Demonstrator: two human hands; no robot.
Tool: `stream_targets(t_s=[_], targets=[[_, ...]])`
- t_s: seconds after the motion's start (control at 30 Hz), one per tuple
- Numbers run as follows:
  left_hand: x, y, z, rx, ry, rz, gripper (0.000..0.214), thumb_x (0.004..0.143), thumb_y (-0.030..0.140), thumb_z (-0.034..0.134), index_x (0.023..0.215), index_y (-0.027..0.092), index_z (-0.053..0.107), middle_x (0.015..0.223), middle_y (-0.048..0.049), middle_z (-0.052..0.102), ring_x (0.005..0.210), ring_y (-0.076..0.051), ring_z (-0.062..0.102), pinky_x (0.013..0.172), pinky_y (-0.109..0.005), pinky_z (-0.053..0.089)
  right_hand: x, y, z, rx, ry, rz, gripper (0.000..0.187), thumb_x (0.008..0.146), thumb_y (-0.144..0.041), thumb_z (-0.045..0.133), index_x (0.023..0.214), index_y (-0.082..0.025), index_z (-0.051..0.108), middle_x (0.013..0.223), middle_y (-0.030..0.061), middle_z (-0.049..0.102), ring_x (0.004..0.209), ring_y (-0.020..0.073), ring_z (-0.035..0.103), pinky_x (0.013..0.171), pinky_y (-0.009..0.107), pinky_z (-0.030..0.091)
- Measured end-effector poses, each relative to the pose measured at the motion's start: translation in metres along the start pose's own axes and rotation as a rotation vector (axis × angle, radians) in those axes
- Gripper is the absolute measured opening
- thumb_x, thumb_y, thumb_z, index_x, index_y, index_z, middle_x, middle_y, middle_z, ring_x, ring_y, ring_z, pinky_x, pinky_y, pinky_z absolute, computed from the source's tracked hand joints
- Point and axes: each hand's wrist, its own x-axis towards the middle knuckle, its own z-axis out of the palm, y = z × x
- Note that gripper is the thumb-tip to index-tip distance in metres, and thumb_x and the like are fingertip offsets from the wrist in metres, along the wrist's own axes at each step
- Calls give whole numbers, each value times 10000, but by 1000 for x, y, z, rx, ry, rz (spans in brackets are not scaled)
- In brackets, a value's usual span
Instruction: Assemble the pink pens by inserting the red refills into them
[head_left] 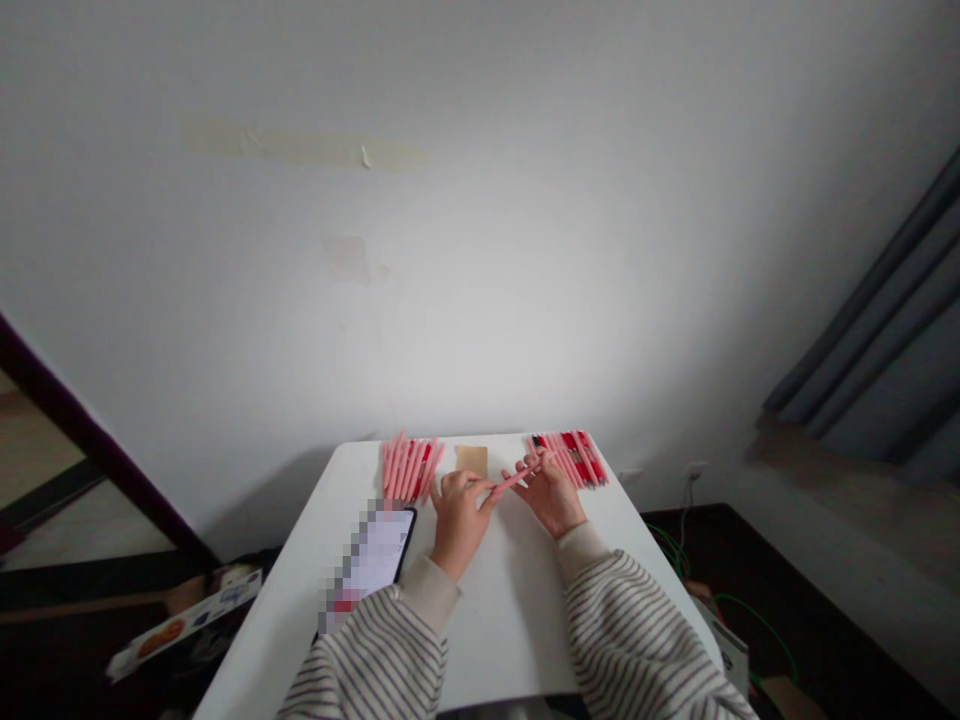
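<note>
A pink pen (516, 479) is held slantwise above the white table, its right end higher in the picture. My left hand (459, 518) pinches its left end between thumb and fingers. Around the other end my right hand (556, 498) is closed, palm partly turned up, with some fingers curled behind the pen. To the left of my left hand lies a row of several pink and red pens (405, 468). Another row of pink and red pens (581, 460), a dark-tipped one among them, lies just beyond my right hand. A small tan paper square (472, 459) sits between the rows.
A phone (375, 560) with a lit, partly blurred screen lies on the white table (499, 640), left of my left forearm. The table's far edge is near a grey wall (480, 250). On the right are a dark curtain (885, 350) and green cables (757, 625) by the floor.
</note>
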Motion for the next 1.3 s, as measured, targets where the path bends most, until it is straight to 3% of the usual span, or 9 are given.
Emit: stream_targets(t_s=[0.27, 0.5, 0.77, 0.93, 1.1, 1.3], targets=[[-3, 2, -1, 21, -71, -14, 216, 768, 386, 647, 953, 284, 691, 1045, -34, 650, 1094, -226, 478, 1001, -452, 236, -1, -10, -5, 50, 73, -47, 600, 850, -712, 200, 708, -238, 539, 605, -12, 430, 585, 159, 441, 756, 445, 457], [-5, -2, 4, 17, -86, -5, 185, 765, 364, 654, 922, 277, 699, 1061, -39, 646, 1120, -235, 463, 1011, -466, 228, 1, -7, -10, -7, 57, -118, 478, 864, -614, 264, 645, -243, 470, 579, -32, 367, 542, 144, 350, 688, 390, 434], [-5, -5, 7, 30, -103, 3, 156, 775, 349, 645, 908, 283, 691, 1089, -23, 644, 1133, -234, 480, 980, -455, 267, -2, -11, -5, 33, 38, -73, 495, 848, -645, 262, 657, -245, 483, 592, -34, 393, 545, 137, 352, 673, 373, 428], [-6, -4, 5, 48, -114, 7, 159, 778, 348, 641, 916, 282, 685, 1097, -29, 643, 1127, -235, 494, 964, -450, 280, -2, -12, -5, 97, 44, -44, 400, 846, -556, 329, 633, -239, 448, 585, -42, 359, 537, 130, 345, 653, 357, 426], [-5, -1, 2, 62, -125, 2, 156, 781, 336, 638, 922, 287, 684, 1105, -25, 642, 1137, -232, 492, 967, -442, 279, -3, -14, -2, 273, 118, 29, 382, 838, -556, 391, 651, -230, 462, 586, -42, 379, 526, 122, 366, 621, 340, 424], [-5, 0, 2, 74, -151, -16, 158, 793, 339, 623, 929, 286, 682, 1113, -20, 632, 1136, -219, 489, 979, -429, 273, -6, -16, 0, 612, 27, 118, 289, 839, -474, 468, 688, -230, 500, 607, -53, 442, 544, 112, 416, 634, 318, 429]])
